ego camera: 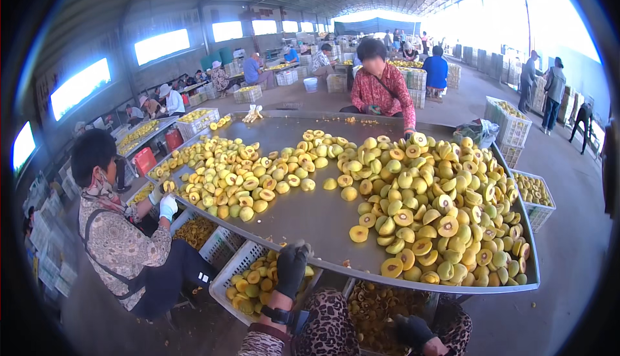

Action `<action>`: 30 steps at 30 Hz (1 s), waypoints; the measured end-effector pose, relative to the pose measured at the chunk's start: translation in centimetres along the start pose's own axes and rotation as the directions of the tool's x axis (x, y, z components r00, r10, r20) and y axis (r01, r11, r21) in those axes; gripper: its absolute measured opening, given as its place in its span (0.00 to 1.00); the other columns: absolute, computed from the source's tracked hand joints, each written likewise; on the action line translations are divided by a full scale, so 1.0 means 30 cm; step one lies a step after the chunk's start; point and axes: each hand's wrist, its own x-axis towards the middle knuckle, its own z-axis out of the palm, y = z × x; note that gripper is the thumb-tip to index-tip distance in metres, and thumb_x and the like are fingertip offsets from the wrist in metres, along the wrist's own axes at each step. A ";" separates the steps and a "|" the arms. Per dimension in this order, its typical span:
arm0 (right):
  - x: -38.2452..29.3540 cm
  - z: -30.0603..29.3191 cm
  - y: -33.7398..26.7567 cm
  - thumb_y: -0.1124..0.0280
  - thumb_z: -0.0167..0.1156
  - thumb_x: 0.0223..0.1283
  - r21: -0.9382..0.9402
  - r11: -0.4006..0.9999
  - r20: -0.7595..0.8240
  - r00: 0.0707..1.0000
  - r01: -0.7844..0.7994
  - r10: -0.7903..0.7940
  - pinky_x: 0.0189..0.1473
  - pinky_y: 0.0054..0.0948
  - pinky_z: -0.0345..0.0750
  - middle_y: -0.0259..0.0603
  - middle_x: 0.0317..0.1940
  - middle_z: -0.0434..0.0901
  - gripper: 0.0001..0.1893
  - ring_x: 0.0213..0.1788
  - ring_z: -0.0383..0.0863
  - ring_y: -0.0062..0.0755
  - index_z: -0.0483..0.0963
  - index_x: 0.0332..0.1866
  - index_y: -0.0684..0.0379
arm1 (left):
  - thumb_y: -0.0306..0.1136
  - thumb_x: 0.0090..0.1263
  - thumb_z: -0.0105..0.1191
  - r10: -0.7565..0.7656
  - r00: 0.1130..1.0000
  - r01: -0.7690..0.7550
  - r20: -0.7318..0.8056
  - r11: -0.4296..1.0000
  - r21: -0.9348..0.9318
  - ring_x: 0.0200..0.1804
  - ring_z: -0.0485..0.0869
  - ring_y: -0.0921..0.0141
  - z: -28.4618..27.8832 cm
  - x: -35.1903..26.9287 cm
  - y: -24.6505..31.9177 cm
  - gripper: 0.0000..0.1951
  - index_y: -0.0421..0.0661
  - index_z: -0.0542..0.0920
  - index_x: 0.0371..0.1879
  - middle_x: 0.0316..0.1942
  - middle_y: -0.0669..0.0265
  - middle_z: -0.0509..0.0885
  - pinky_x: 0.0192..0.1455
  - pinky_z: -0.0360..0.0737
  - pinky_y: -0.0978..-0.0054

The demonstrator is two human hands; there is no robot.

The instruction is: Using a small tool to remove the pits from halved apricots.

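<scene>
My left hand (292, 270), in a dark glove, is raised at the near rim of a metal sorting table (310, 215). Its fingers curl away from me, so what they hold, if anything, is hidden. Just below it is a white plastic crate (227, 278) of halved yellow fruit (252, 283), apparently peaches. My right hand (414, 332), also dark-gloved, is low by my knee, over a crate of brownish pits and scraps (373, 307); the glove is blurred and its grip unclear. A large heap of halved fruit (436, 201) covers the table's right side, many with brown hollows showing.
A second, looser pile (232, 177) spreads across the table's left. One co-worker (121, 230) sits at the left edge, handling a fruit half; another (382, 85) reaches into the heap from the far side. Filled crates (533, 196) stand beyond the right edge.
</scene>
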 end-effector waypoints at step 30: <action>-0.106 -0.134 -0.225 0.70 0.65 0.58 0.408 0.859 -0.503 0.861 0.309 -0.071 0.31 0.37 0.76 0.49 0.24 0.76 0.09 0.27 0.73 0.58 0.73 0.40 0.60 | 0.43 0.77 0.48 -0.053 0.944 0.297 0.327 0.569 -0.766 0.50 0.83 0.58 0.363 -0.044 0.101 0.21 0.35 0.75 0.54 0.48 0.55 0.82 0.56 0.81 0.56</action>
